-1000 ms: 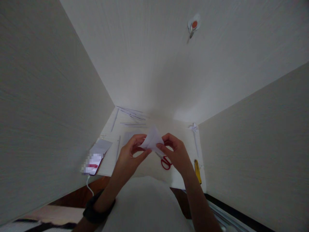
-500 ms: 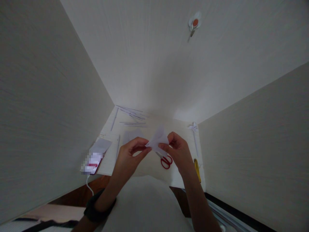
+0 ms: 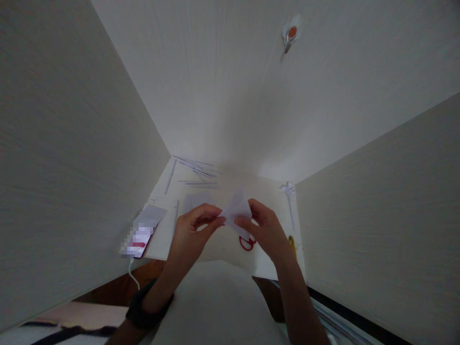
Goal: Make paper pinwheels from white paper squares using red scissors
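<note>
A small piece of white paper [image 3: 237, 207] is held up over the table between my two hands. My left hand [image 3: 196, 227] pinches its left corner between thumb and fingertips. On the other side, my right hand [image 3: 264, 227] grips the right edge, thumb in front and fingers behind. The paper looks partly curled or folded; its exact shape is hard to make out. Below the paper lie scissors with red handles [image 3: 246, 244], their blades hidden behind it. Another sheet of white paper [image 3: 196, 200] rests on the table just beyond my left hand.
Several thin paper sticks [image 3: 196, 167] lie at the table's back left. A phone [image 3: 140, 239] with a white cable is at the left edge. A yellow-handled tool [image 3: 293, 245] and a paper stem with a folded top [image 3: 288, 189] lie right. Walls enclose three sides.
My right hand has shifted slightly on the paper, and the paper has turned a little, now covering more of the red scissors. My left hand keeps its pinch almost unmoved.
</note>
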`<state>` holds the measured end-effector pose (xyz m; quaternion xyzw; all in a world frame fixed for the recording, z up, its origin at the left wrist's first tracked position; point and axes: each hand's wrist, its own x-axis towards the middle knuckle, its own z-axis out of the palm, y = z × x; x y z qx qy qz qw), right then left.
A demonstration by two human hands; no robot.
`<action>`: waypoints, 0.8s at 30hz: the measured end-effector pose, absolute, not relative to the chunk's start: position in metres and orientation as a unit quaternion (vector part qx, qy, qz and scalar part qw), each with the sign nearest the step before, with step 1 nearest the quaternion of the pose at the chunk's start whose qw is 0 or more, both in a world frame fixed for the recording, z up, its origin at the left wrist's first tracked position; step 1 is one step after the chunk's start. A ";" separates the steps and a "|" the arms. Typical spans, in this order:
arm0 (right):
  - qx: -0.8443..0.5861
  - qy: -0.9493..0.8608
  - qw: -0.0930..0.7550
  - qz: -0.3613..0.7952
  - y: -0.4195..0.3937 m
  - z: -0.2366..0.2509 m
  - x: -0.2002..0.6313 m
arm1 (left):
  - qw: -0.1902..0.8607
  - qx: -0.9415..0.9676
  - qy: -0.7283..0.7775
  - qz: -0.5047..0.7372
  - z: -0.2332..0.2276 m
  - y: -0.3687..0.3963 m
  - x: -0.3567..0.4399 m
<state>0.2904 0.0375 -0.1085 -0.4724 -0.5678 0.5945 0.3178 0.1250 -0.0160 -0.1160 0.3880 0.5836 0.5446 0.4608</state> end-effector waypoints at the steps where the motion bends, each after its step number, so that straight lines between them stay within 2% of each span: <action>1: -0.473 -0.574 0.309 0.593 0.037 -0.108 0.291 | 0.460 0.390 0.582 0.545 -0.116 -0.016 0.125; 12: -0.515 -0.566 0.314 0.563 0.037 -0.110 0.291 | 0.440 0.404 0.578 0.556 -0.110 -0.018 0.129; 24: -0.506 -0.547 0.323 0.584 0.036 -0.107 0.289 | 0.442 0.392 0.577 0.564 -0.114 -0.017 0.129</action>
